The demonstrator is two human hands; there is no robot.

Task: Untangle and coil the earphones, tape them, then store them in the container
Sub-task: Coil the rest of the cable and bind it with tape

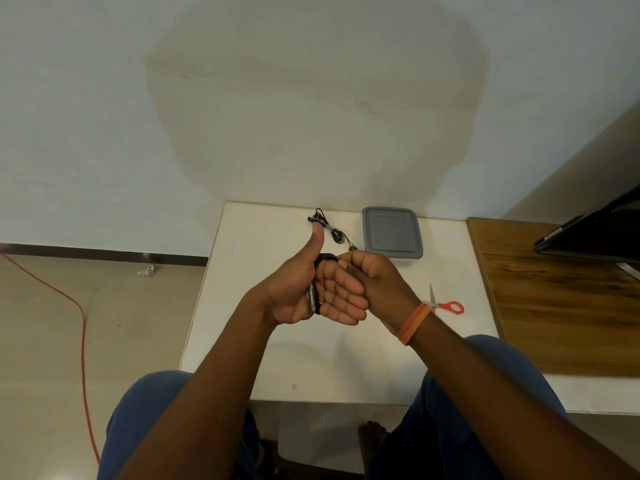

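Viewpoint: looking down from head height at two bare forearms reaching out over a white table [263, 358].
Left hand [313, 292]: raised above the middle of the table, palm turned up and toward the right, thumb standing straight up, four fingers held together and bent slightly forward.
Black cord [314, 297]: looped around the four fingers of the left hand, crossing the base of the fingers on the palm side and showing again as a dark bend [327, 258] above the index finger; a small metallic part lies against the palm.
Left hand state: wrapped by the cord and carrying it, fingers only lightly bent, not clenched.
Right hand [375, 282]: touching the left fingertips from the right, back of the hand facing the camera, fingers curled into a fist.
Right hand state: closed; whether it pinches the cord cannot be told, as the fingertips are hidden.
Wristband [414, 323]: orange, around the right wrist.
Second earphones [329, 227]: black bundle lying on the table, beyond the left thumb, near the far edge.
Container [393, 232]: grey, square, lid on, at the table's far edge, just right of the second earphones.
Scissors [446, 305]: orange handles, flat on the table, right of the right wrist.
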